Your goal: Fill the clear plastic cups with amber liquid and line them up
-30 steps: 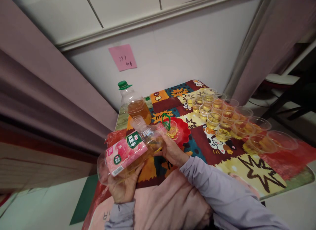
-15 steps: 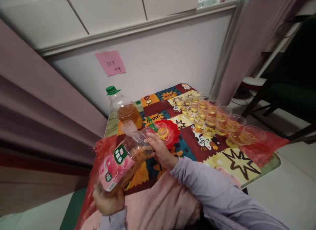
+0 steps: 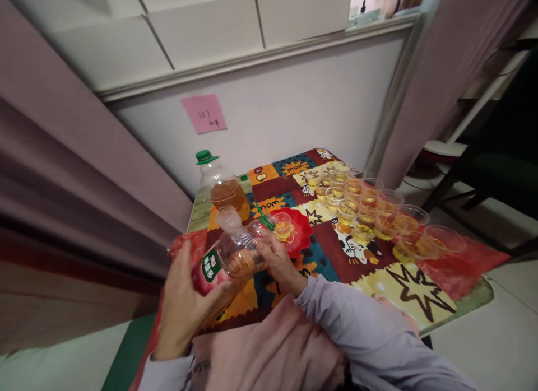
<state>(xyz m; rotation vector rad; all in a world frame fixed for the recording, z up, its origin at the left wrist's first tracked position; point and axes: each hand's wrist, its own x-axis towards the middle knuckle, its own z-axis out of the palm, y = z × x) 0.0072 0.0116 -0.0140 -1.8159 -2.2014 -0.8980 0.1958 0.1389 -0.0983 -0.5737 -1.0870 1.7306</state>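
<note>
Pink-labelled bottle [image 3: 241, 254], clear, waisted plastic, tilts above the bench [image 3: 474, 297], its neck towards a scalloped red plate [image 3: 305, 234] bearing a small clear cup [image 3: 283, 227]. The left hand's [image 3: 180, 301] grip clasps its body, partly hiding the label; the right hand's [image 3: 278, 260] encloses the neck. A green-capped jug [image 3: 229, 196] stands behind; a pink note [image 3: 204, 114] reads "357".

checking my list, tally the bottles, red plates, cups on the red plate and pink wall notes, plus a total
Bottles: 2 (standing bottle, held bottle)
Red plate: 1
Cup on the red plate: 1
Pink note: 1
Total: 5
</note>
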